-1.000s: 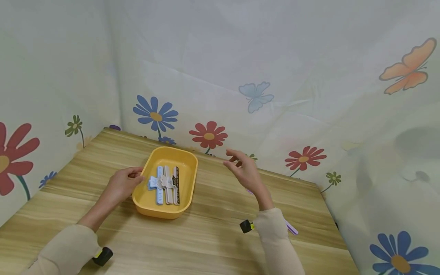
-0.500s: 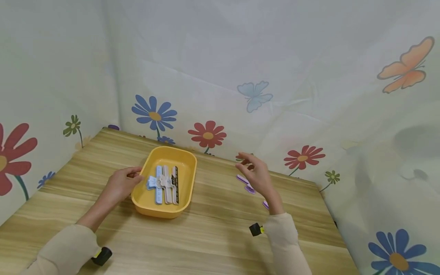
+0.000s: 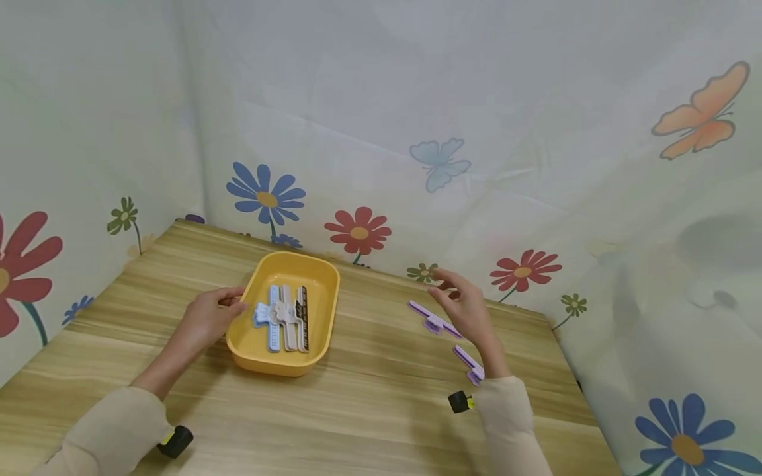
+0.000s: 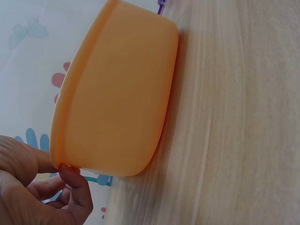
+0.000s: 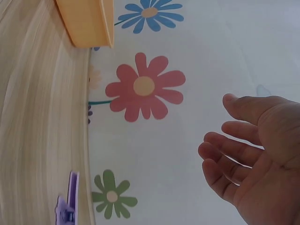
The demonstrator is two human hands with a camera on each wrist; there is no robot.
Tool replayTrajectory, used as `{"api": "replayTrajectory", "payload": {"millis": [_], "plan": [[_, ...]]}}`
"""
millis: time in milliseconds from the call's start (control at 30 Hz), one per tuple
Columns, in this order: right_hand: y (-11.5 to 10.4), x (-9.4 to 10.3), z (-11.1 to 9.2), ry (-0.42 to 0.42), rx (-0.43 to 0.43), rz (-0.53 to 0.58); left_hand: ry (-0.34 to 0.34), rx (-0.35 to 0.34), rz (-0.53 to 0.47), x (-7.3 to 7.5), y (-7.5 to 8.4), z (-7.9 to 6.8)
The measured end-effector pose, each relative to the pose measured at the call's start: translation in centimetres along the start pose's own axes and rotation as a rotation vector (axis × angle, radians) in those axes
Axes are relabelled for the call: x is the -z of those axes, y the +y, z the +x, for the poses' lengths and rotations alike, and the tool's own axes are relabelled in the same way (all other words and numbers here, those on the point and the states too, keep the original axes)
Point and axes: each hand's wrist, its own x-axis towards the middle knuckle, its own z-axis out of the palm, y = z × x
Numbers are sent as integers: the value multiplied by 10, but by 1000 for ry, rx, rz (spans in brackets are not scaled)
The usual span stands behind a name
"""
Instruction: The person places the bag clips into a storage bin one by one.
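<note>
A yellow plastic tray (image 3: 284,365) stands on the wood-grain table. My left hand (image 3: 208,318) pinches its left rim between thumb and fingers, and the left wrist view shows the thumb tip (image 4: 70,172) right at the rim. Inside the tray lie a light-blue long bar clip (image 3: 274,334), a whitish one (image 3: 290,336) and a black-and-white one (image 3: 303,330), side by side. My right hand (image 3: 470,314) is raised with nothing in it, fingers loosely bent. Close to it, two purple bar clips lie on the table, a farther one (image 3: 431,318) and a nearer one (image 3: 469,360) partly hidden by the wrist.
A white fabric backdrop (image 3: 357,99) printed with flowers and butterflies rises behind the table (image 3: 333,423) and along both sides. Black wrist cameras hang below the left sleeve (image 3: 119,423) and the right sleeve (image 3: 512,416).
My right hand has moved right and slightly nearer, away from the tray, uncovering the purple clips on the table. The left hand has kept its hold on the tray.
</note>
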Motion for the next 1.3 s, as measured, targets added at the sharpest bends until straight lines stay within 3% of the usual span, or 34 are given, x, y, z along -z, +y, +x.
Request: {"api": "replayTrajectory", "payload": {"millis": [367, 867, 1300], "plan": [[21, 19, -21, 38, -41, -45, -5, 9, -19, -2, -1, 2], [38, 36, -46, 22, -121, -94, -5, 5, -4, -2, -1, 2], [55, 47, -74, 31, -137, -181, -8, 3, -12, -1, -1, 1]]}}
